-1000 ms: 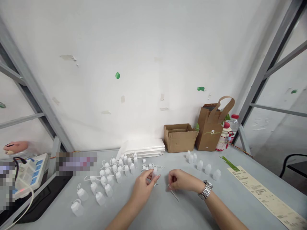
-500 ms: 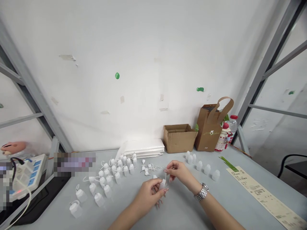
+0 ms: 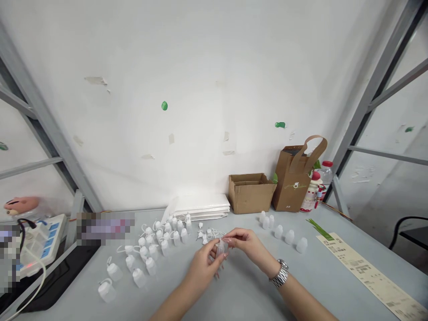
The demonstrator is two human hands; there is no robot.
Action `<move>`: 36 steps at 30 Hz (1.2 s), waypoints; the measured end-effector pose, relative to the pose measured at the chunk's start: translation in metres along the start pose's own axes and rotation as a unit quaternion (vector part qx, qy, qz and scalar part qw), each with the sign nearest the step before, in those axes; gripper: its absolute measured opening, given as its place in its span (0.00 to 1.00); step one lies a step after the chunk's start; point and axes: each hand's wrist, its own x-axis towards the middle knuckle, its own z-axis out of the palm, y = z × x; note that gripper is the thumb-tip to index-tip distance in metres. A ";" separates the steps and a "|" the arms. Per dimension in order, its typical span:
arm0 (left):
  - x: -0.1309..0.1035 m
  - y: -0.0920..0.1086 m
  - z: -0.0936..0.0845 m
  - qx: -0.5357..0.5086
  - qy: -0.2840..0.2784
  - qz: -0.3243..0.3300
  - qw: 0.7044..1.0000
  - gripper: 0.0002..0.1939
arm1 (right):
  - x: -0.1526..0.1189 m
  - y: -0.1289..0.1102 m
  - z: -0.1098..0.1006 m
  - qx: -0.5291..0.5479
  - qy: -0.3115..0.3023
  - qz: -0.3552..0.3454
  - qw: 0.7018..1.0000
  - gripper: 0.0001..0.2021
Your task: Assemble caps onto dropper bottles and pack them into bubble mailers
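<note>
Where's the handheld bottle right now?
In the head view, the handheld bottle is below centre, right of the capped bottles, held in the left hand, the right hand at its top.

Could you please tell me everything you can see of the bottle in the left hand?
The bottle is small, whitish, translucent and plastic-looking. The left hand grips its sides; the right hand is at its top. It seems roughly upright, in front of the loose white caps. The hands hide much of it, so whether it is capped is unclear.
</note>
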 end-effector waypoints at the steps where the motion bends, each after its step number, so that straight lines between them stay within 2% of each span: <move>1: 0.000 0.000 0.000 -0.003 0.000 0.003 1.000 0.25 | 0.000 0.000 0.001 0.004 0.002 -0.004 1.000 0.15; 8: -0.003 0.001 0.000 -0.013 0.003 0.037 0.999 0.21 | -0.005 -0.004 0.006 -0.018 0.009 -0.032 0.999 0.12; 14: -0.003 0.005 -0.005 0.016 0.089 0.064 0.994 0.18 | -0.006 -0.008 0.005 0.040 0.033 -0.012 0.999 0.16; 19: -0.005 0.013 -0.007 -0.045 0.141 0.067 0.987 0.18 | -0.005 0.008 0.015 0.138 -0.061 0.083 0.985 0.17; 22: -0.006 0.015 -0.004 -0.119 0.137 0.050 0.982 0.19 | -0.007 0.018 0.027 0.242 -0.114 0.106 0.958 0.17; 24: -0.006 0.016 -0.001 -0.163 0.123 0.038 0.978 0.19 | -0.009 0.020 0.034 0.297 -0.127 0.107 0.941 0.16; 28: -0.006 0.019 0.000 -0.205 0.102 0.022 0.973 0.19 | -0.010 0.022 0.038 0.333 -0.104 0.116 0.930 0.13; 32: -0.004 0.023 -0.006 -0.206 0.127 0.001 0.970 0.16 | -0.009 0.025 0.037 0.305 -0.075 0.105 0.944 0.10; 36: 0.002 0.019 -0.013 -0.211 0.148 0.008 0.966 0.14 | -0.009 0.023 0.038 0.263 -0.066 0.094 0.958 0.11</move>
